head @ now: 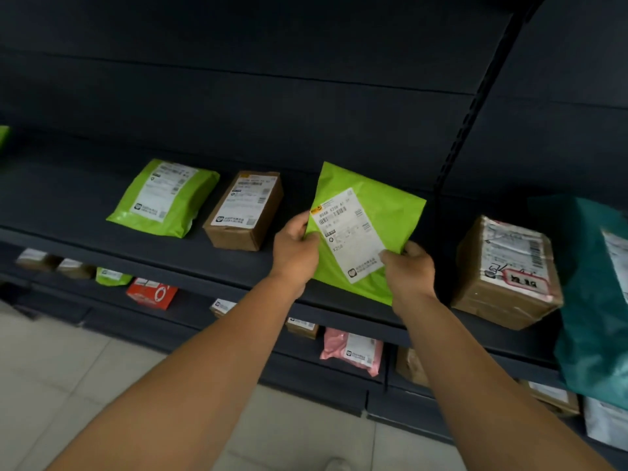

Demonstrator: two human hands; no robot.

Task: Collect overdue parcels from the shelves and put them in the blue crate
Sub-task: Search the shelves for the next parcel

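Note:
A flat green mailer parcel (384,212) with a white shipping label is held up, tilted, over the front of the dark shelf (190,256). My left hand (295,248) pinches its left edge beside the label. My right hand (407,266) pinches its lower right part at the label's corner. The blue crate is not in view.
On the same shelf lie another green mailer (166,198), a brown box (246,210) and a taped brown box (506,270). A teal bag (594,300) hangs at the right. The lower shelves hold a red box (152,293), a pink mailer (353,351) and small cartons. Tiled floor (68,368) lies below left.

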